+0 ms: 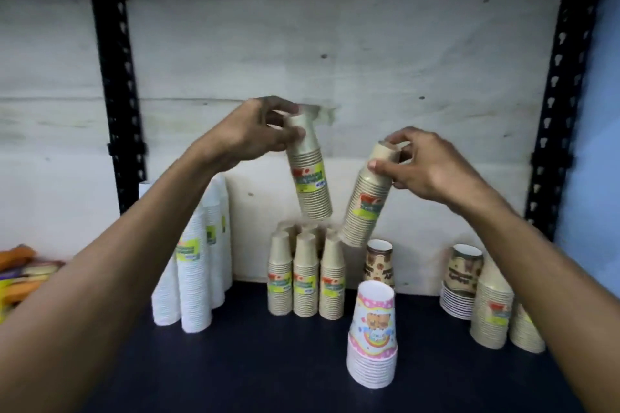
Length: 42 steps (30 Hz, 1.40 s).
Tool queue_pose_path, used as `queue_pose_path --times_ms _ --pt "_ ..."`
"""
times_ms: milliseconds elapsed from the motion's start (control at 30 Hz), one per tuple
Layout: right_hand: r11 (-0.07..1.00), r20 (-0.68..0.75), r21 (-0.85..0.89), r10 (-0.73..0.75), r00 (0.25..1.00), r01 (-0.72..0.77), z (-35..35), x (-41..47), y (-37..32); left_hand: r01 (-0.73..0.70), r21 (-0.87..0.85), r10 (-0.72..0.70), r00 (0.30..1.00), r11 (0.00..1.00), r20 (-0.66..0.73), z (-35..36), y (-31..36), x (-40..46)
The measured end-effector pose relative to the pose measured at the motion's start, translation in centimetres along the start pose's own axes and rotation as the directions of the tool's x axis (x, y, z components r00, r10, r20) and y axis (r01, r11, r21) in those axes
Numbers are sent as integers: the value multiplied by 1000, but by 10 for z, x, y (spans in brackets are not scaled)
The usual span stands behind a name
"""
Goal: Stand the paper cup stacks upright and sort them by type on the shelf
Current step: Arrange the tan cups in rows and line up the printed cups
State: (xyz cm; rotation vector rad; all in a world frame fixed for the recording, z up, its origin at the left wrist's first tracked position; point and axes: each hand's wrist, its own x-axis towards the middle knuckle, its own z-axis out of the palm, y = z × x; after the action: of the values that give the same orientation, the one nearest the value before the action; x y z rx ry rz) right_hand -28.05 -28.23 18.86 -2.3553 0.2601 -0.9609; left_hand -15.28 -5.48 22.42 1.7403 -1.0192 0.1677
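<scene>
My left hand (258,131) grips the top of a tan cup stack (310,178) with a yellow-green label, held in the air. My right hand (412,164) pinches the top of a second tan stack (364,208), tilted, its lower end touching the group below. Under both, several tan stacks (305,282) stand upside down in a cluster on the dark shelf (255,362). Tall white stacks (194,271) stand at the left. A pink cartoon stack (372,335) stands in front. Brown printed cups (379,261) sit behind it.
At the right stand another brown printed stack (461,278) and two tan stacks (493,312). Colourful packets (20,271) lie at the far left. Black slotted uprights (117,104) frame the bay; a pale board (335,54) backs it.
</scene>
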Motion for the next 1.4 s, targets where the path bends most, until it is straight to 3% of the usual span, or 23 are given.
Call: queue_pose_path --times_ms 200,333,600,867,1033,1200,1400 --pt "979 236 -205 57 970 -7 75 -17 -5 94 166 -87 995 982 -45 -8 -69 -41" --pt "948 328 -319 120 937 -10 108 -30 3 114 240 -119 993 964 8 8 -115 -63" --pt "900 339 -436 188 922 -23 134 -39 26 155 279 -177 982 948 59 38 -167 -80" --pt "913 357 -408 185 916 -26 134 -41 32 139 223 -155 986 965 55 52 -191 -91" --pt "943 369 -329 178 912 -50 127 -41 29 261 201 -277 960 944 51 63 -216 -116" --pt "923 341 -382 177 923 -36 126 -42 27 360 202 -380 923 911 67 87 -246 -141" --pt "919 301 -387 197 933 -69 129 -43 29 357 105 -366 927 928 79 95 -258 -146"
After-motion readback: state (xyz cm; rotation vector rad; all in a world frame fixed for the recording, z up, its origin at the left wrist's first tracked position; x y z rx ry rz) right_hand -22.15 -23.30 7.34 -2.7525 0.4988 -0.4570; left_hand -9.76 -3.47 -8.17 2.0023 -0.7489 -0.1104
